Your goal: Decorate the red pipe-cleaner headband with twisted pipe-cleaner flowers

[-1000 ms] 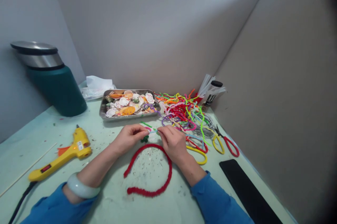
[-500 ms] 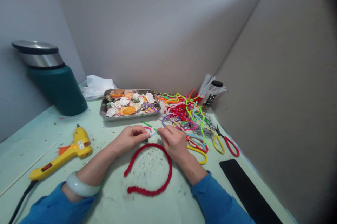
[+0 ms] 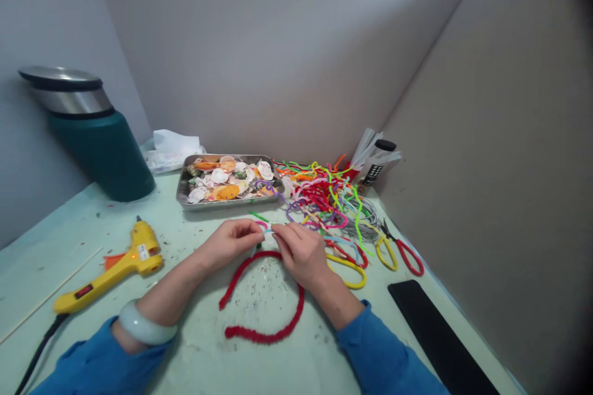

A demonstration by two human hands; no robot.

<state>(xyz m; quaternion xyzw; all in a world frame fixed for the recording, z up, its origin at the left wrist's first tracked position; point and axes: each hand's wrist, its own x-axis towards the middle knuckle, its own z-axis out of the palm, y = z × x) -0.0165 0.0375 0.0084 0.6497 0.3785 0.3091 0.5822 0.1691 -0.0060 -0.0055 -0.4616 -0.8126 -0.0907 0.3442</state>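
Both hands pinch a small pastel pipe-cleaner bit [image 3: 267, 229]: left hand [image 3: 230, 242], right hand [image 3: 299, 249]. The red headband [image 3: 259, 296] in front looks fully wrapped, decoration not yet attached.

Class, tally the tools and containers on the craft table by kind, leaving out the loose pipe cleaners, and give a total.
Glue gun: 1
Scissors: 1
Tray of shells: 1
Flask: 1
Total: 4
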